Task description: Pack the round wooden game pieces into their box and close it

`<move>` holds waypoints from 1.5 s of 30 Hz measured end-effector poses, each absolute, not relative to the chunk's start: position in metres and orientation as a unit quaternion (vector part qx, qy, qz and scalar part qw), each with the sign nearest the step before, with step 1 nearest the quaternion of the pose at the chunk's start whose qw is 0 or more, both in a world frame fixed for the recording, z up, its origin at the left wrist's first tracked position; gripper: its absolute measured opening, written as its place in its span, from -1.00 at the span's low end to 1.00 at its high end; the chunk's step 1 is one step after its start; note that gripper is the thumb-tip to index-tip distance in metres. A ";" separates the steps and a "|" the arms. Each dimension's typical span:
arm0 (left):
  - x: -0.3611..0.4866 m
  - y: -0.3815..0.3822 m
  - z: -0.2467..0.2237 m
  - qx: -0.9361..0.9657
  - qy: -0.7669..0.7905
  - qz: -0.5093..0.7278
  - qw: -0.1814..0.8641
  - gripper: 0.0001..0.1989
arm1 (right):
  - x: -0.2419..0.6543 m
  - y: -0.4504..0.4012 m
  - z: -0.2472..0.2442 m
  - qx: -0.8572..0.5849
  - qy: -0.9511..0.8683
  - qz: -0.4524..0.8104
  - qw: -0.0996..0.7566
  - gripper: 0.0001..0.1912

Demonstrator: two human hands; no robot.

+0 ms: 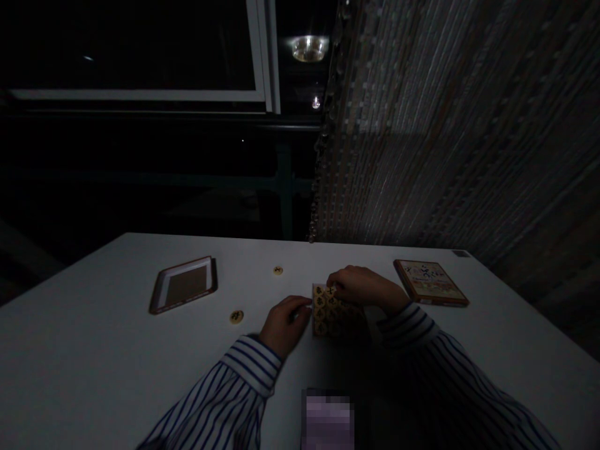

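A shallow clear-sided box [320, 333] filled with rows of round wooden Chinese chess pieces sits on the white table [117, 350]. My left hand [284, 324] is at its left side, with thumb and fingers curled together against the edge. My right hand [363, 286] reaches over the box from the right. Its fingertips pinch a chess piece [331, 290] at the far row, and the hand and its shadow cover much of the right side. Outside the box, one loose piece [237, 317] lies left of my left hand and another [278, 270] lies farther back.
An open box lid or tray [209, 282] with a reddish rim lies at the left. At the right rests a printed game box part [434, 281]. Beyond the table's far edge hang a string curtain [403, 125] and a dark window [140, 50]. The light is dim.
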State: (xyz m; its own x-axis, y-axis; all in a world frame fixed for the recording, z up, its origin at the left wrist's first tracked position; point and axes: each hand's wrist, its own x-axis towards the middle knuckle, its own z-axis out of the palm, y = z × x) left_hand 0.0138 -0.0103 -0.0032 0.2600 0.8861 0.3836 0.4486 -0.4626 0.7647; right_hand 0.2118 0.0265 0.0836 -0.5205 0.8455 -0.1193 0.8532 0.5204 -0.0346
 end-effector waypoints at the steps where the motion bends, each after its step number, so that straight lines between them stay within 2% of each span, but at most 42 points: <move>1: 0.014 -0.010 -0.003 0.749 0.446 0.413 0.264 -0.81 | 0.212 0.027 0.083 0.486 0.872 -0.044 0.044 -0.66; 18: 0.014 -0.010 0.000 0.747 0.440 0.416 0.274 -0.81 | 0.213 0.027 0.082 0.483 0.873 -0.041 0.048 -0.65; 29: 0.014 -0.011 0.000 0.719 0.469 0.429 0.282 -0.79 | 0.219 0.028 0.092 0.507 0.861 -0.037 0.003 -0.65; 45: 0.000 0.022 0.002 0.630 0.569 0.476 0.228 -0.70 | 0.203 0.012 0.103 0.471 0.880 -0.022 -0.054 -0.65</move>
